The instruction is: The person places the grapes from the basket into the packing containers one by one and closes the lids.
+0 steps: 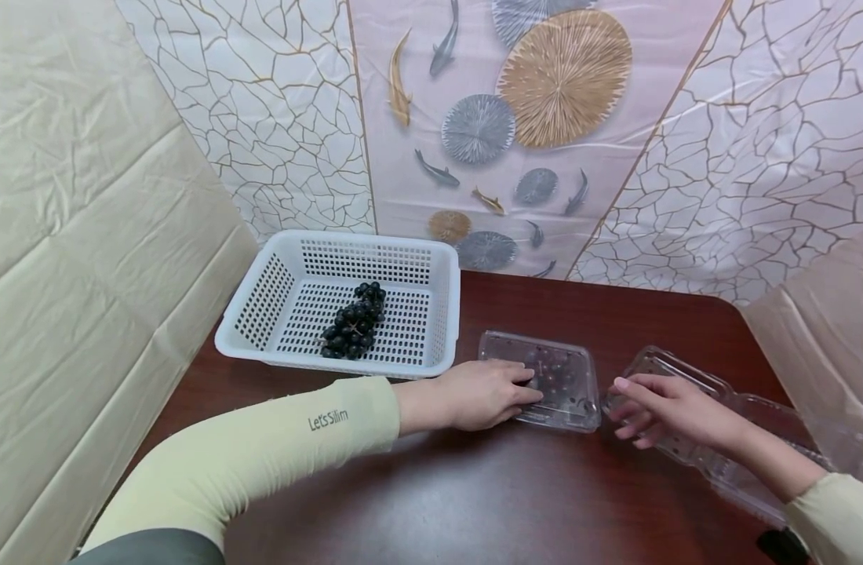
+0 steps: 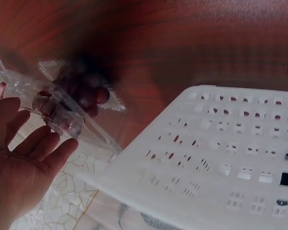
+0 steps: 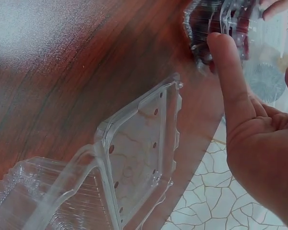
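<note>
The clear box [image 1: 578,380], right of the head frame's centre, might skid or buckle if the left grip [image 1: 482,394], fingers loose against its lid, presses unevenly. It looks thin and glossy, with dark grapes [image 1: 553,370] inside. The right grip [image 1: 675,410], relaxed, holds nothing beside a second, opened box [image 3: 137,158] on the tabletop [image 1: 438,486].

Brown table [image 1: 431,502], 1 white basket [image 1: 442,314], clamshell of grapes [image 1: 562,419], open clamshell [image 3: 134,148]

Grape box [image 1: 562,421]: glossy plastic; table [image 1: 431,502]: glossy (apparently wood).
</note>
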`<action>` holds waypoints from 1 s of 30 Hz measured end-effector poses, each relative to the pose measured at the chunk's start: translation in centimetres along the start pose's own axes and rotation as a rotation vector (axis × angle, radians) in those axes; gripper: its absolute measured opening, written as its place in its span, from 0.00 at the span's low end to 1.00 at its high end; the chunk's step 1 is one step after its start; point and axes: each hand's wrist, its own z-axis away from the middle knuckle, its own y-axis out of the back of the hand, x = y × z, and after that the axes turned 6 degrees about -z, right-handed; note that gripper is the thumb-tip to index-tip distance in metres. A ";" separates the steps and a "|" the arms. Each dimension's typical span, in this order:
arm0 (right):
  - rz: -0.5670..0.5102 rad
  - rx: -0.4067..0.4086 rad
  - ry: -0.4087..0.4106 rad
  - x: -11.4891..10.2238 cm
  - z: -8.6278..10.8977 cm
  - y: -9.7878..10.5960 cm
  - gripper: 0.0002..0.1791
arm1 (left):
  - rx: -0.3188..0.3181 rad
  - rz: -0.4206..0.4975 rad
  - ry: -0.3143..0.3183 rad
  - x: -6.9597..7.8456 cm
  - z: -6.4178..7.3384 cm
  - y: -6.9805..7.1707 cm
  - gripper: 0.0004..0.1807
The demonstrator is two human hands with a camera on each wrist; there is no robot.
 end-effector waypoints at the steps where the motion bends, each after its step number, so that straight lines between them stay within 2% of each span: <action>1: -0.001 -0.008 -0.006 0.0 0.1 0.0 0.31 | 0.007 -0.001 -0.001 0.0 0.1 -0.1 0.23; 7: -0.034 -0.060 -0.062 0.7 0.4 -0.3 0.33 | 0.050 -0.020 -0.012 0.1 0.3 -0.5 0.22; 13: -0.119 -0.120 -0.124 2.3 0.1 -1.3 0.35 | 0.049 -0.017 0.007 0.1 0.4 -0.6 0.22; 16: -0.179 -0.141 -0.128 3.2 -0.2 -1.9 0.33 | 0.038 -0.014 0.020 0.2 0.3 -0.7 0.22; 22: -0.298 -0.201 -0.099 4.3 -0.8 -2.6 0.23 | 0.039 -0.012 0.027 0.2 0.1 -1.0 0.23; 30: -0.419 -0.266 -0.084 5.1 -1.6 -3.0 0.24 | 0.051 -0.011 0.028 0.3 0.2 -1.1 0.23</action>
